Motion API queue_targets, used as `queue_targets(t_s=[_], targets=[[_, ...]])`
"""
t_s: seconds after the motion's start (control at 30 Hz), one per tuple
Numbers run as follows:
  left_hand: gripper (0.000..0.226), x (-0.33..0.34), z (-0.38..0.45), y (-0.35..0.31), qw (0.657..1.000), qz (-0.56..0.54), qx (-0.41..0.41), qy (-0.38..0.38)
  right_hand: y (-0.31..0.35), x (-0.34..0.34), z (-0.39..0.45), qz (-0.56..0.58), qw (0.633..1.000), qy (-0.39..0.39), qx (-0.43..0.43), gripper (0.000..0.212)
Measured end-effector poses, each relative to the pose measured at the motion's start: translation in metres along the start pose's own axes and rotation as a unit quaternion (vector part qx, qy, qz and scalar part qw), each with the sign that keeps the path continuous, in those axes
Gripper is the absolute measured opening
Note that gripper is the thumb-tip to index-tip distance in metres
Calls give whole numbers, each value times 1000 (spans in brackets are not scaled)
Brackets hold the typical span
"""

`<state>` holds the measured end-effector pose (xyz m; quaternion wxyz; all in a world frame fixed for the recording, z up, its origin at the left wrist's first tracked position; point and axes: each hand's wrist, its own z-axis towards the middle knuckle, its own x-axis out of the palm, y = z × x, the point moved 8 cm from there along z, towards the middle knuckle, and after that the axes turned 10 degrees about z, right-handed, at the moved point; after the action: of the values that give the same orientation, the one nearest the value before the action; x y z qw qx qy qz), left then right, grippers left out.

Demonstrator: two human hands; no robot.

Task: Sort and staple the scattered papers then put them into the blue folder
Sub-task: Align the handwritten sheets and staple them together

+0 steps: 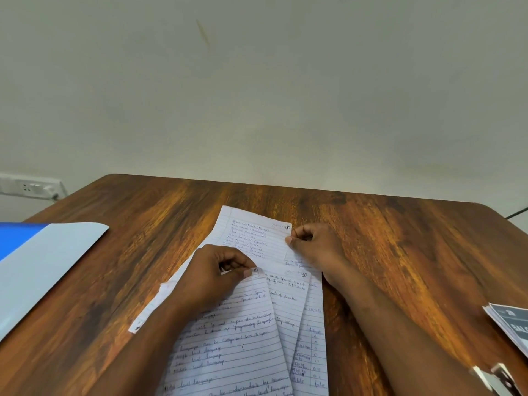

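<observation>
Several lined, handwritten papers [245, 347] lie fanned out on the wooden table [400, 252] in front of me. My left hand [211, 275] pinches the top corner of the nearest sheet, beside a circled page number. My right hand [317, 247] pinches the right edge of the farthest sheet [251, 235], just below its circled number. The blue folder [37, 267] lies open at the left edge, its pale inner flap facing up. A stapler [497, 378] shows partly at the bottom right corner.
A grey printed booklet [511, 324] lies at the right table edge. A wall socket strip [28, 187] sits behind the table on the left. A plain wall rises behind the far edge, and a dark cable [517, 212] runs off at the right.
</observation>
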<state>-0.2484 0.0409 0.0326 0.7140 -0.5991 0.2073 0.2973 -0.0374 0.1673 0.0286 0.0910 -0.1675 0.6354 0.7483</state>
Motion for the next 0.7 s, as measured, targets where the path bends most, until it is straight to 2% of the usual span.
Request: queue_targets(t_s=[0.13,0.27,0.33,0.43,0.47,0.5,0.57,0.7], targets=[[15,-1,0,0,1000,-28,-3,-11,1,-2,-4,36,999,2,15,10],[19,-3,0,3,997,-78,-12,-24,23,-18,-13,19,996,-76,-44,16],[18,-5,0,3,996,-88,-14,-30,39,-14,-23,47,998,-20,-36,9],[18,-10,-1,0,996,-68,-5,-51,48,13,-53,45,980,177,74,16],[18,-12,-2,-2,996,-64,-2,-62,47,20,-64,45,969,219,104,21],[19,-14,-2,-3,995,-62,0,-74,45,24,-71,57,962,238,123,27],[20,-18,-2,-5,994,-64,3,-92,41,26,-78,93,958,229,142,33],[22,-20,-3,-8,991,-76,7,-109,39,26,-82,145,957,205,142,34]])
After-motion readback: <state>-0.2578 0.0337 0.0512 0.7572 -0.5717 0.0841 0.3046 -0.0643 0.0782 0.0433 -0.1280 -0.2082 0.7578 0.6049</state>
